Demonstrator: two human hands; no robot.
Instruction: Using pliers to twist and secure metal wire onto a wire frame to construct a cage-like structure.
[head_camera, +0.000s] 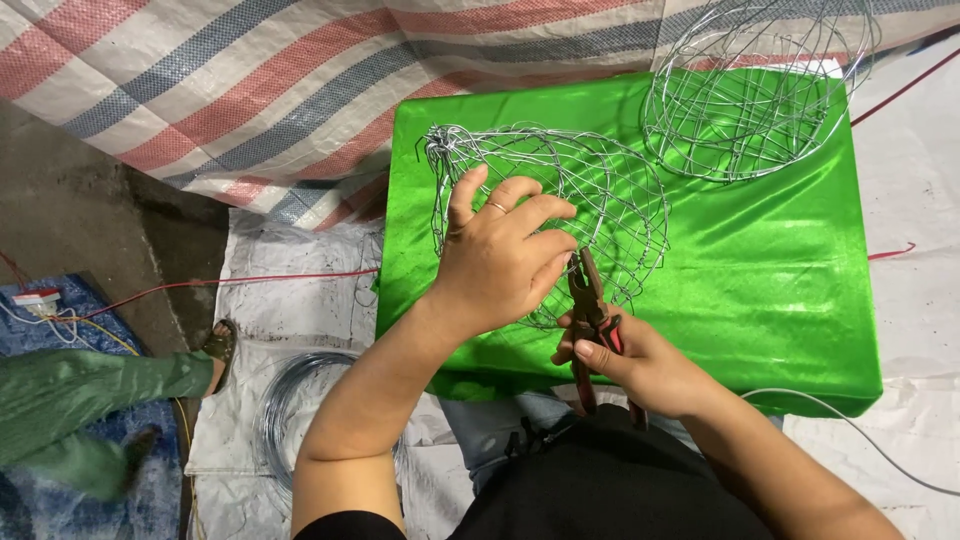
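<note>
A silver wire frame (600, 190), woven like a basket, lies on its side on a table covered in shiny green cloth (780, 290). My left hand (500, 255), with a ring on one finger, grips the near side of this frame, fingers curled through the wires. My right hand (635, 365) holds pliers (592, 310) with red and black handles. Their jaws point up to the frame's edge beside my left fingertips.
A second wire frame (750, 95) sits at the table's far right corner. A coil of wire (290, 400) lies on the white floor sheet at the left. Another person's green-trousered leg and sandalled foot (215, 345) are at the left. A striped tarpaulin (250, 90) hangs behind.
</note>
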